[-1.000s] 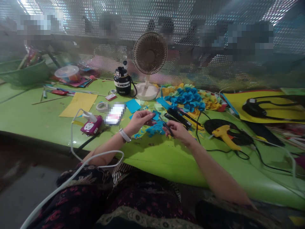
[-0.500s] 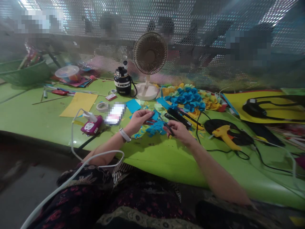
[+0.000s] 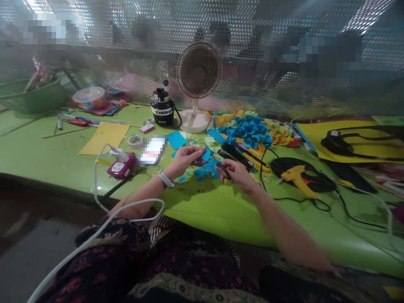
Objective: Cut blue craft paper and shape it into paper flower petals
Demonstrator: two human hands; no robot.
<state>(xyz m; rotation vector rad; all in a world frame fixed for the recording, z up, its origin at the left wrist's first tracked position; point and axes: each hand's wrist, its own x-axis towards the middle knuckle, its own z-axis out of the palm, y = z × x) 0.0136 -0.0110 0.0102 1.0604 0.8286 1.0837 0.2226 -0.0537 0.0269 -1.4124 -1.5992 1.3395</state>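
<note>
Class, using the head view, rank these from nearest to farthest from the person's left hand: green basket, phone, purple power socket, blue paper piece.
From the left hand:
1. Blue paper piece: held at its fingertips.
2. Phone: just left of the hand.
3. Purple power socket: left of the phone.
4. Green basket: far left, toward the back.

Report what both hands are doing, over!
Left hand pinching small blue paper piece. Right hand gripping slim black-handled scissors. Loose blue paper scraps cluttering shiny green table below.
</note>
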